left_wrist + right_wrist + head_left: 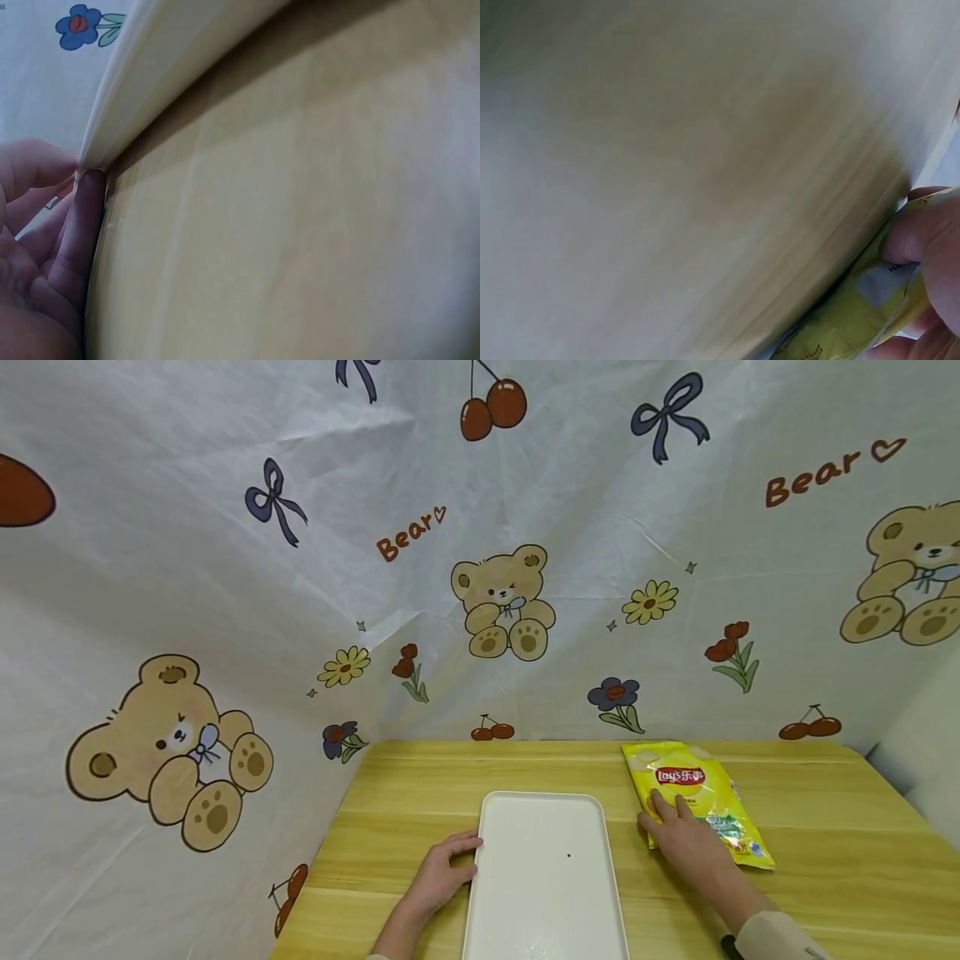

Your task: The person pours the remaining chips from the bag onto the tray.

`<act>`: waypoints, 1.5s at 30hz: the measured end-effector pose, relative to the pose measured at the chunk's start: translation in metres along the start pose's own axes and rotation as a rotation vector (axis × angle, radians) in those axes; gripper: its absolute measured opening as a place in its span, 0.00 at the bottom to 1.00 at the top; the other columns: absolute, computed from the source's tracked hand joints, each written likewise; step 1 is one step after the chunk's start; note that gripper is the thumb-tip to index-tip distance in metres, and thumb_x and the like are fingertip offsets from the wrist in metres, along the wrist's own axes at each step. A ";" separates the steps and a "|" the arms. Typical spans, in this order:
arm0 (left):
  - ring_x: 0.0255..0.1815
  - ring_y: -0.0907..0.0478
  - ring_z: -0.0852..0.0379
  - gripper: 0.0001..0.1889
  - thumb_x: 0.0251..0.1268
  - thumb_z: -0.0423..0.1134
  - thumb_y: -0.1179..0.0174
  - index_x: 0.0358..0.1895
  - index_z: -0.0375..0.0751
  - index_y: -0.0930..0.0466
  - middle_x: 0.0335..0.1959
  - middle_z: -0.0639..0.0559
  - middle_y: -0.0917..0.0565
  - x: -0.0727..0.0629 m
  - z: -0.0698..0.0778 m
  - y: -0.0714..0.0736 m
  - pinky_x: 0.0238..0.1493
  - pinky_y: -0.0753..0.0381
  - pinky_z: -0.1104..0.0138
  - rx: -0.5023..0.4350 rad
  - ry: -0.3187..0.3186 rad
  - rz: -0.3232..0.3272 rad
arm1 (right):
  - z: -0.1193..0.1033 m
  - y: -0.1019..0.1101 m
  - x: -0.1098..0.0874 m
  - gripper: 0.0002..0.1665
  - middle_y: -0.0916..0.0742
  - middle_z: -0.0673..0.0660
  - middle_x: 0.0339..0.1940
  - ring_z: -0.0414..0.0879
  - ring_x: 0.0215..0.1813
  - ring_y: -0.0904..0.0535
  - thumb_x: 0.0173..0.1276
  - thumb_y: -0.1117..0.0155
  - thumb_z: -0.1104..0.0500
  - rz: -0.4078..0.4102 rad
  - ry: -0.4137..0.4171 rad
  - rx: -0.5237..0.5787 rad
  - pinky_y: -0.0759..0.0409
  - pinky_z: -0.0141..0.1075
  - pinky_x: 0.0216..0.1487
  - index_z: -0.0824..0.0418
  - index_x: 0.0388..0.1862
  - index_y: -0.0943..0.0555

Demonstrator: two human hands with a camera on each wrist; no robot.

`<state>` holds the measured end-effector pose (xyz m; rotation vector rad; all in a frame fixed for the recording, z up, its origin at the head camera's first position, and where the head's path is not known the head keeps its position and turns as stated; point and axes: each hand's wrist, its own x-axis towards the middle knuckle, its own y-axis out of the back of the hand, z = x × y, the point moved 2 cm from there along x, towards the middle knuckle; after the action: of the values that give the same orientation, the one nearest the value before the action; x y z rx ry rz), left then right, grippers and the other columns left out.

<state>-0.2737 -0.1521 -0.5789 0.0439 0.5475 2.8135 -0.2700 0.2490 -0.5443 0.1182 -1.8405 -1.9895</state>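
Observation:
A white rectangular tray (546,893) lies on the wooden table, its near end cut off by the frame. At its left edge, my left hand (438,877) holds the rim between thumb and fingers. In the left wrist view, the fingers (75,232) meet the tray's rim (150,97) close to the tabletop. To the right of the tray lies a yellow Lay's chip bag (723,793). My right hand (690,847) grips its left side, with fingertips on the front. The right wrist view shows the thumb (911,236) pressing into the bag's edge.
The light wooden table (405,777) meets a white cloth backdrop (570,693) printed with bears, flowers and cherries. Another stretch of cloth hangs at the left side. A small dark dot (568,856) marks the tray's surface.

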 end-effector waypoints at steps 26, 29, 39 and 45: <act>0.76 0.39 0.35 0.22 0.60 0.28 0.36 0.60 0.38 0.18 0.71 0.41 0.26 -0.002 0.000 0.000 0.72 0.40 0.43 -0.022 0.006 0.003 | -0.001 0.009 -0.008 0.29 0.24 0.69 0.68 0.73 0.59 0.23 0.56 0.29 0.76 0.008 -0.008 -0.039 0.15 0.56 0.35 0.58 0.56 0.21; 0.76 0.39 0.34 0.22 0.60 0.29 0.36 0.60 0.38 0.18 0.70 0.41 0.26 -0.002 0.000 0.000 0.72 0.39 0.43 -0.015 0.004 0.005 | -0.001 0.010 -0.008 0.29 0.24 0.69 0.68 0.73 0.59 0.23 0.56 0.29 0.76 0.021 -0.004 -0.048 0.15 0.55 0.35 0.58 0.56 0.21; 0.75 0.36 0.36 0.22 0.60 0.30 0.36 0.60 0.38 0.18 0.69 0.41 0.25 -0.001 -0.002 0.000 0.70 0.35 0.49 0.004 -0.007 0.013 | -0.001 0.014 -0.010 0.30 0.26 0.69 0.70 0.73 0.63 0.25 0.56 0.29 0.75 0.029 -0.016 -0.065 0.16 0.60 0.40 0.57 0.57 0.21; 0.75 0.36 0.35 0.22 0.60 0.30 0.36 0.60 0.38 0.18 0.69 0.41 0.25 0.000 -0.001 0.000 0.71 0.36 0.46 0.004 -0.006 0.013 | -0.001 0.018 -0.013 0.32 0.28 0.68 0.72 0.73 0.66 0.27 0.56 0.29 0.76 0.029 -0.030 -0.089 0.18 0.64 0.45 0.57 0.59 0.22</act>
<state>-0.2737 -0.1523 -0.5795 0.0569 0.5530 2.8237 -0.2539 0.2521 -0.5302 0.0349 -1.7588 -2.0595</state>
